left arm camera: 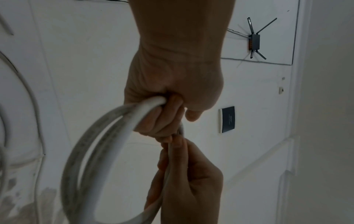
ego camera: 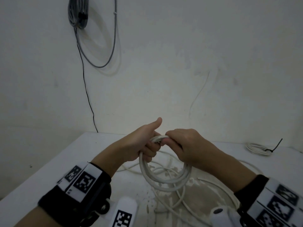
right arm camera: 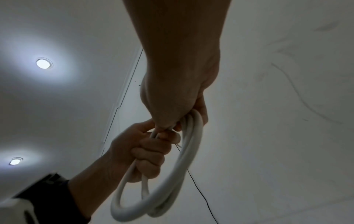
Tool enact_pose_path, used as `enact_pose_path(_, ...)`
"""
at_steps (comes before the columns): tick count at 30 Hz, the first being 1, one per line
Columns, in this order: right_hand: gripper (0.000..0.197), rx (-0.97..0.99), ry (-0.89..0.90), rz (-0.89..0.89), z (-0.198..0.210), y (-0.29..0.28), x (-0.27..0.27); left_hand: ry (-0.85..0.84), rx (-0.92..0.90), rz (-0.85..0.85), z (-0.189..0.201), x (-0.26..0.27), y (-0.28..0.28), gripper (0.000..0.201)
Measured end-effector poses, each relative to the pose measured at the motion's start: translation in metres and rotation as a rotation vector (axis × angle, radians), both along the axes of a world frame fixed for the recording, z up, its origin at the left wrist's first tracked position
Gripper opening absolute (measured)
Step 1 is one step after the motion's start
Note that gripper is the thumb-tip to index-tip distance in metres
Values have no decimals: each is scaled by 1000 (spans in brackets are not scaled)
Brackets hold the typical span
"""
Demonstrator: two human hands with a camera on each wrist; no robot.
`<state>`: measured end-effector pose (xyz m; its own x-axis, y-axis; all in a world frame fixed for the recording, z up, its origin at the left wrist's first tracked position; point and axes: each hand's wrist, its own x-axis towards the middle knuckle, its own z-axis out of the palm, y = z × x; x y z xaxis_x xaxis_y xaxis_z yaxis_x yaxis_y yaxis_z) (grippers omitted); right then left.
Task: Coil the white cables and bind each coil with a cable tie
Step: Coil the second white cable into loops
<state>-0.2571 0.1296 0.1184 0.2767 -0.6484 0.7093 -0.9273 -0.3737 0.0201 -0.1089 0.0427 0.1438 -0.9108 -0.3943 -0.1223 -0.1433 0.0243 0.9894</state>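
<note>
A white cable coil [ego camera: 164,179] of several loops hangs above the white table [ego camera: 49,174], held at its top by both hands. My left hand [ego camera: 144,143] grips the loops on the left side, thumb raised. My right hand [ego camera: 182,145] wraps its fingers round the same bundle just to the right, touching the left hand. In the left wrist view the coil [left arm camera: 99,144] curves down from my left hand's fist [left arm camera: 172,106]. The right wrist view shows the coil [right arm camera: 172,181] hanging below my right hand [right arm camera: 182,109]. More loose white cable [ego camera: 213,187] trails on the table beneath.
A bound white coil [ego camera: 259,149] with a black cable tie [ego camera: 277,144] lies at the table's far right. A grey cable bundle [ego camera: 78,12] hangs on the wall at upper left, with a black wire [ego camera: 86,89] running down. The table surface below the coil is worn.
</note>
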Motion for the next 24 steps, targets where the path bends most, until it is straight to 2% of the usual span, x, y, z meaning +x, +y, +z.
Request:
enact_pose_path(4,41,-103,-41,-65,-1,-2,-3,145,-28,-3,1,4,-1,46)
enact_pose_path(7,53,-166,-74,-97,-1,-5,-1,219,-189,51,-1,5,2,43)
enact_pose_path(9,52,-144,-117,-102,-1,-6,1,223,-296,100,0,6,5,41)
enact_pose_path(12,42,-170,-161,-79,-1,-5,7,204,-361,154,3,8,5,47)
enact_pose_path(14,40,-217,-196,-86,1,-3,8,190,-321,187,3,11,1,56)
enact_pose_path(17,39,-255,-252,-129,3,0,5,188,-256,144,-2,16,-1,63)
enact_pose_path(21,35,-248,-243,-171,2,-1,4,294,-247,175,-8,17,6,48)
enact_pose_path(24,36,-196,-299,-177,0,-5,3,357,-440,287,-13,12,9,35)
